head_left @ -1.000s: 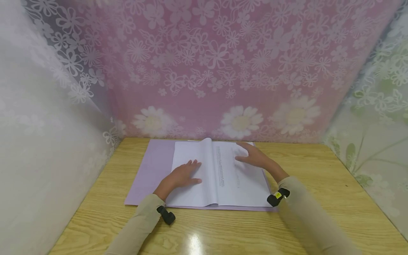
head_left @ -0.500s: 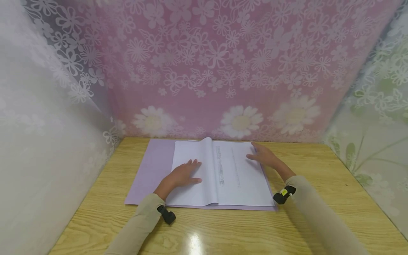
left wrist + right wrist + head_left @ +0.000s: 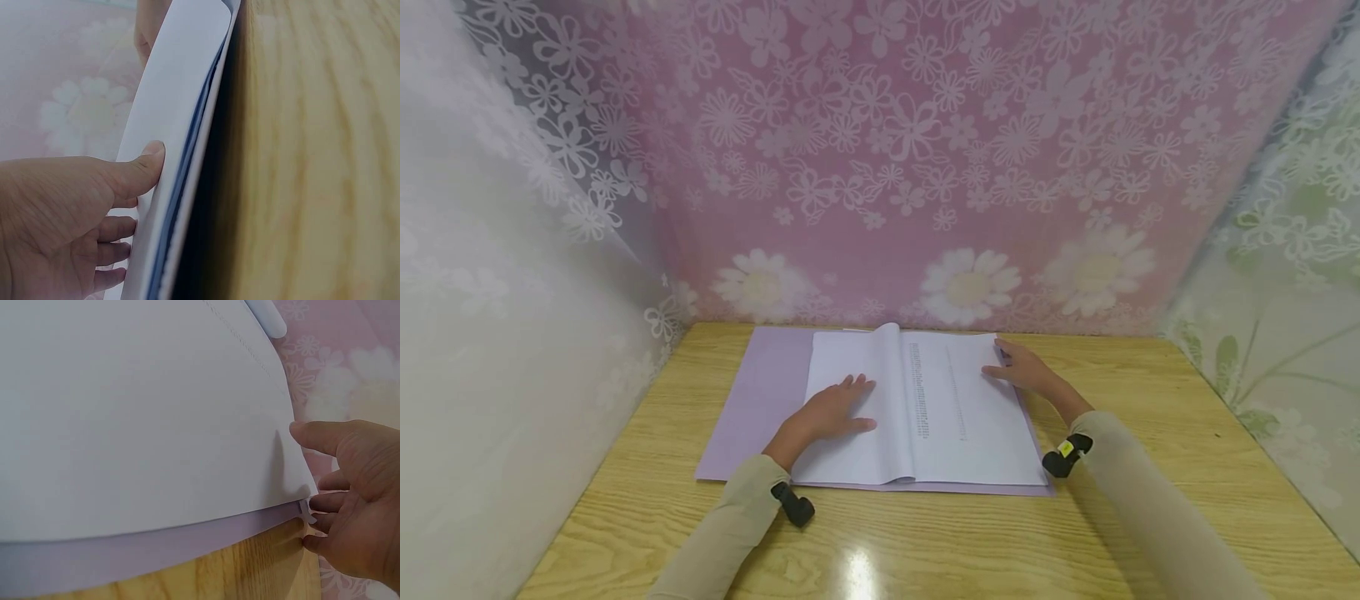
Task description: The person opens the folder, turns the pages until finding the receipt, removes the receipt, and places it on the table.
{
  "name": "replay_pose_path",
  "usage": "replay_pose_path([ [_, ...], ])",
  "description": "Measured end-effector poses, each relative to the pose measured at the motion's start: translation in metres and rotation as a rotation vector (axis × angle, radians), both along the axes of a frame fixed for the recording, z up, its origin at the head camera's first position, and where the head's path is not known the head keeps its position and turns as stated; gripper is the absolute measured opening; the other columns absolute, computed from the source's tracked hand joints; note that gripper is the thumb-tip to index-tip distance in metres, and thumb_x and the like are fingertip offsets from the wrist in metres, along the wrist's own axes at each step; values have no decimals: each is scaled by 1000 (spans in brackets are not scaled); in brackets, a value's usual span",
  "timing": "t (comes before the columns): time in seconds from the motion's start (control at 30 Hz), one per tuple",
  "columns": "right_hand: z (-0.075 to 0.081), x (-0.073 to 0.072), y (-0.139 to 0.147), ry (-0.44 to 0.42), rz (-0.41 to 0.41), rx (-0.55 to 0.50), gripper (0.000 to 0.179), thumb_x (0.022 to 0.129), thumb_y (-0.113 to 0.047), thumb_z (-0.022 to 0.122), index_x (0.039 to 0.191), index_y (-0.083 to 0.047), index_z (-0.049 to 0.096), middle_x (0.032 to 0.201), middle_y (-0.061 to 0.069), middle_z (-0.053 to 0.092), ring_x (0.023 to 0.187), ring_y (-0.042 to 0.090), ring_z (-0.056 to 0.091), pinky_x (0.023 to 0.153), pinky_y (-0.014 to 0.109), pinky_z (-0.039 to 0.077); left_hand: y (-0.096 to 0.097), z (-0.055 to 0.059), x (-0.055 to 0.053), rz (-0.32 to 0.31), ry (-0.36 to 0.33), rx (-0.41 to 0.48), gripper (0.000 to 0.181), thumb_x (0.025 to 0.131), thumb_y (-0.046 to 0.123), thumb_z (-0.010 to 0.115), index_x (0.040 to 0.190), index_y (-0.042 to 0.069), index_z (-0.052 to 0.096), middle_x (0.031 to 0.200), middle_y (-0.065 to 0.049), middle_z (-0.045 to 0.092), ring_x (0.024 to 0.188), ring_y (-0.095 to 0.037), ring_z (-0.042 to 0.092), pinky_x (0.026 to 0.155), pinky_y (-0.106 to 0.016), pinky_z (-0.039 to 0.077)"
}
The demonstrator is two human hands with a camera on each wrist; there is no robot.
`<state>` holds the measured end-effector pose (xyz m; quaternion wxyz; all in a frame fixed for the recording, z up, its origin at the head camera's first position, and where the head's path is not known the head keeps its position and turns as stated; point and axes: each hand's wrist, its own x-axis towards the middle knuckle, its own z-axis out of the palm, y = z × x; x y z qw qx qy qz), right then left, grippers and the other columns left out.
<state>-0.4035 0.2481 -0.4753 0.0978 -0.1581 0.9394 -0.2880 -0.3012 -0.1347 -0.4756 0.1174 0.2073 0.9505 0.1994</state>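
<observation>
A lilac folder lies opened out on the table, with white paper sheets in it. My left hand rests on the left-hand pages, its fingers spread; the left wrist view shows the thumb lying on the paper near its edge. Printed columns of text run along the right-hand page. At that page's far right corner is my right hand, fingertips at the corner and thumb held apart over the paper. Whether those fingertips grip the sheet's edge is unclear.
The folder lies on a wooden table. A pink flowered cloth hangs behind the table, and pale cloths stand at the left and right. Several turned pages form a raised curl along the middle.
My right hand has moved right, from over the right-hand page to its far right corner. My left hand has stayed in place on the left-hand pages.
</observation>
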Motion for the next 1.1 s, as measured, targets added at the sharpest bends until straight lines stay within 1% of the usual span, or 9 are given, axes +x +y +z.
replay_pose_path([
  [0.27, -2, -3, 1, -2, -1, 16, 85, 101, -35, 64, 156, 13, 21, 160, 38, 24, 148, 53, 29, 121, 61, 28, 0, -1, -1, -12, 11, -12, 77, 99, 45, 64, 160, 11, 33, 168, -15, 26, 155, -39, 24, 124, -55, 29],
  [0.53, 0, 0, 0, 8, -14, -1, 82, 100, -32, 65, 156, 13, 24, 159, 37, 27, 148, 53, 28, 121, 62, 26, 0, 1, 1, -8, -2, -13, 76, 100, 46, 63, 161, 13, 32, 169, -13, 24, 157, -37, 22, 125, -54, 27],
  [0.67, -1, 2, -1, 30, -25, -5, 79, 101, -31, 64, 156, 11, 26, 159, 37, 28, 146, 54, 31, 120, 63, 29, 0, 2, 2, -7, -6, -3, 76, 99, 44, 64, 161, 11, 33, 168, -15, 25, 156, -38, 23, 124, -55, 27],
  [0.77, -1, 5, -1, 56, -51, -39, 75, 102, -30, 64, 156, 9, 28, 159, 35, 30, 145, 53, 34, 119, 62, 31, 0, 1, 3, -5, -7, -3, 76, 99, 44, 65, 161, 12, 33, 168, -15, 26, 156, -38, 23, 124, -55, 27],
  [0.9, 3, 10, -2, 99, -84, -104, 68, 102, -27, 63, 155, 6, 35, 158, 31, 35, 146, 53, 32, 118, 65, 30, -2, 0, 4, -1, -4, -9, 76, 99, 46, 63, 161, 14, 32, 169, -12, 25, 157, -37, 22, 125, -54, 27],
  [1.0, 8, 13, -2, 133, -77, -139, 63, 102, -24, 63, 153, 4, 39, 155, 30, 43, 145, 52, 34, 118, 65, 31, -3, -1, 4, 0, -4, 0, 76, 99, 46, 63, 161, 14, 33, 169, -12, 25, 157, -37, 23, 124, -54, 28],
  [1.1, 12, 17, -1, 141, -55, -193, 60, 102, -21, 62, 153, 4, 41, 150, 31, 48, 141, 52, 42, 115, 63, 37, -4, -2, 5, -4, -3, 4, 76, 99, 46, 64, 161, 14, 33, 169, -12, 25, 156, -37, 23, 124, -55, 28],
])
